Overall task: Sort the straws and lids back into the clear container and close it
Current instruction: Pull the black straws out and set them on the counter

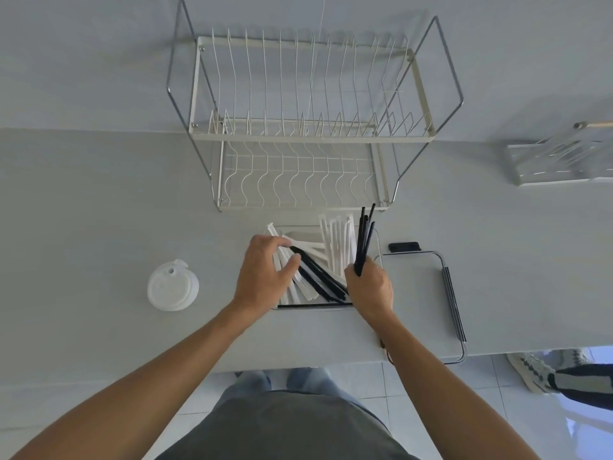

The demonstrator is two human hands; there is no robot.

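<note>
Head view: our right hand (pixel 370 288) clenched round black straws (pixel 364 240); left hand (pixel 265 270) fingers spread on loose white straws (pixel 300 260) inside clear container (pixel 378 240). Lids (pixel 172 287) at nine o'clock. We should align bundles parallel before lowering.

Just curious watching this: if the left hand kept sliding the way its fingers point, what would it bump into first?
Most likely the loose white straws in the clear container; the left hand already has its fingertips at them. Beyond lie black straws. Depth is hard to judge.
</note>
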